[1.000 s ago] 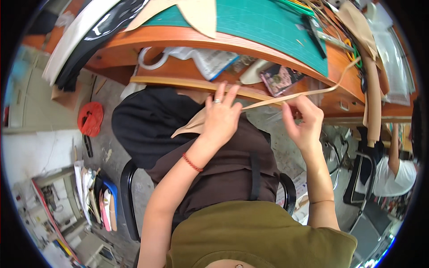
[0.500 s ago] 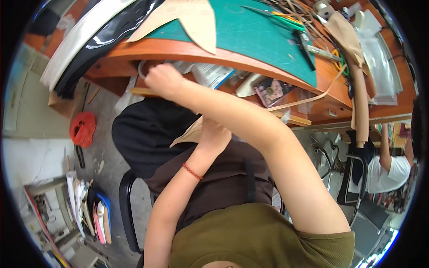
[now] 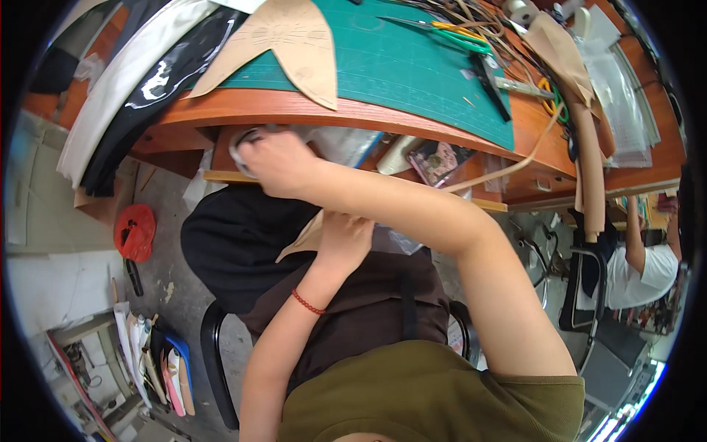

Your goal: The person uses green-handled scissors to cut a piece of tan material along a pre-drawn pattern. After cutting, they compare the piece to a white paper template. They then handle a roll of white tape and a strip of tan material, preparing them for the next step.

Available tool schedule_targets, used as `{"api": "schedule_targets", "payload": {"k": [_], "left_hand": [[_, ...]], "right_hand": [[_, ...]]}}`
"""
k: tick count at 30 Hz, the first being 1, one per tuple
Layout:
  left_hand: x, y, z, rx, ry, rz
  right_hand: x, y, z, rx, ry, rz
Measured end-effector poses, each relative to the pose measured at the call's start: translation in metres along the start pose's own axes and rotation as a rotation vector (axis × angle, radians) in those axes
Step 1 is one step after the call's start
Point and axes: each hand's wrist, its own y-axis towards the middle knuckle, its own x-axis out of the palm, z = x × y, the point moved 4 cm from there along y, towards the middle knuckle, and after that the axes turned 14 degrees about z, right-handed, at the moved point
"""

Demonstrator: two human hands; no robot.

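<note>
My right hand [image 3: 276,160] reaches across into the open drawer [image 3: 221,177] under the table edge. Its closed fingers are at the rim of a pale ring-shaped roll [image 3: 240,151], with a dark edge behind it. Below my right forearm, my left hand [image 3: 346,234] is closed over my lap, a red bead bracelet on its wrist. A beige sheet piece with a pointed end [image 3: 300,239] sticks out from the left hand; my hand hides the rest. Some clear plastic [image 3: 403,241] lies just right of that hand.
On the green cutting mat [image 3: 383,74] lie a beige cut pattern [image 3: 283,48] and green-and-orange scissors [image 3: 456,35]. Black and white sheets [image 3: 158,85] drape over the table's left side. The drawer also holds a pink-and-black packet [image 3: 438,162]. Another person [image 3: 637,269] sits at far right.
My right hand has moved slightly down and right, its fingers now at the roll's rim. The left hand has dropped slightly. The whole view has shifted a little.
</note>
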Motion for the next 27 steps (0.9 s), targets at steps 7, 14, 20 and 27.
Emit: {"api": "schedule_targets", "payload": {"k": [7,14,20,27], "left_hand": [[-0.034,0.004,-0.004,-0.013,0.113,-0.016],[-0.047,0.023,-0.024,-0.092,0.163,0.128],[-0.028,0.042,-0.061,-0.192,-0.016,0.141],[-0.019,0.08,-0.069,-0.107,0.057,0.133]], "right_hand": [[-0.06,-0.054,0.031,0.149,0.32,0.204],[-0.139,-0.111,0.056,0.298,0.475,0.403],[-0.168,-0.156,0.067,0.193,0.215,0.487],[-0.159,-0.168,0.08,0.1,0.101,0.437]]}}
